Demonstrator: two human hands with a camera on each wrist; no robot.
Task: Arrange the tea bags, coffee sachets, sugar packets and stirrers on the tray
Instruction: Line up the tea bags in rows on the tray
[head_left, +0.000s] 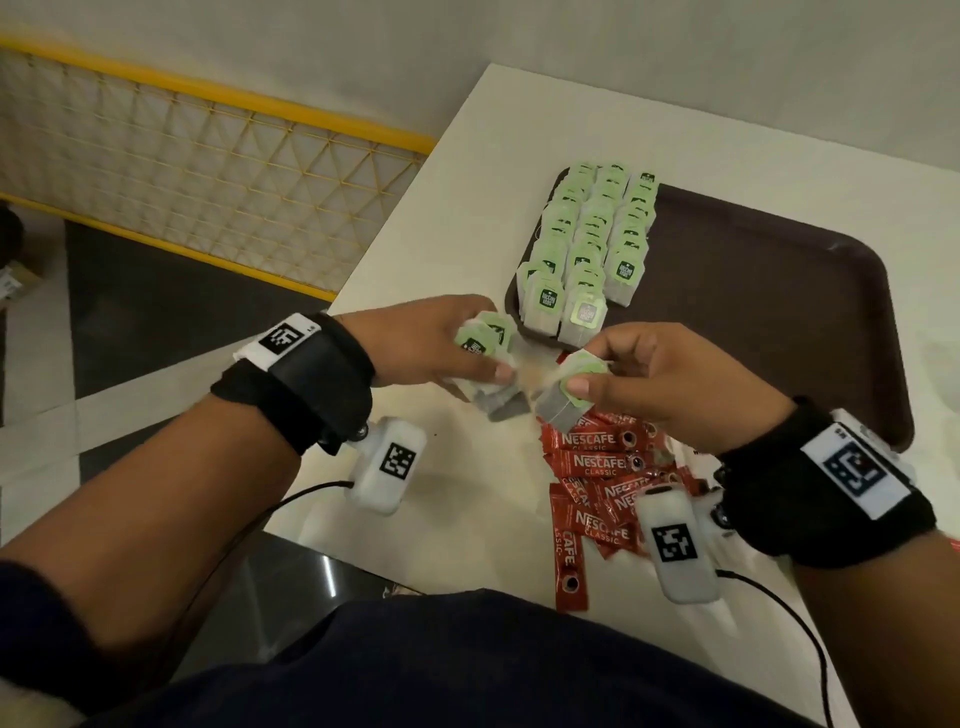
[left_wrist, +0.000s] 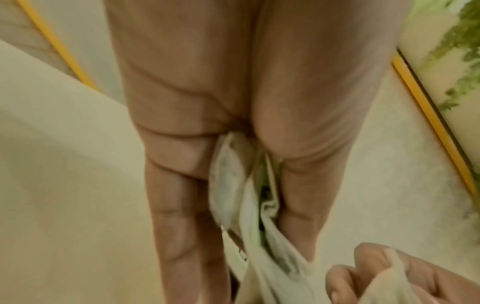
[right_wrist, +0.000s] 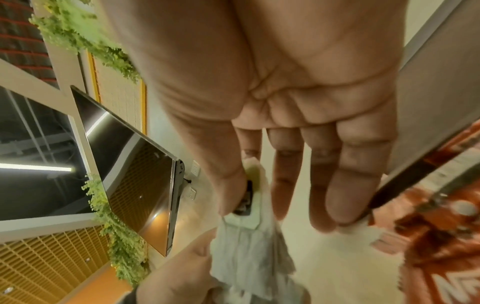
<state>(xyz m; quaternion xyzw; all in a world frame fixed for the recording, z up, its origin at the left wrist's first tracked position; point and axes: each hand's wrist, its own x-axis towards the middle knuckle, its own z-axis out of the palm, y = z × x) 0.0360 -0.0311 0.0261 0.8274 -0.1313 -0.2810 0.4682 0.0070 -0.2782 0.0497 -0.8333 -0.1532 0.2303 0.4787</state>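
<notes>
A dark brown tray lies on the white table. Rows of green-tagged tea bags fill its left end. My left hand grips a small bunch of tea bags just in front of the tray's near left corner; the bunch shows between thumb and fingers. My right hand pinches one tea bag by its green tag, close beside the left; the bag hangs from thumb and forefinger. Red coffee sachets lie heaped on the table under my right wrist.
The table's left edge drops to a dark floor beside a yellow-framed mesh railing. The right part of the tray is bare. One coffee sachet overhangs the near table edge.
</notes>
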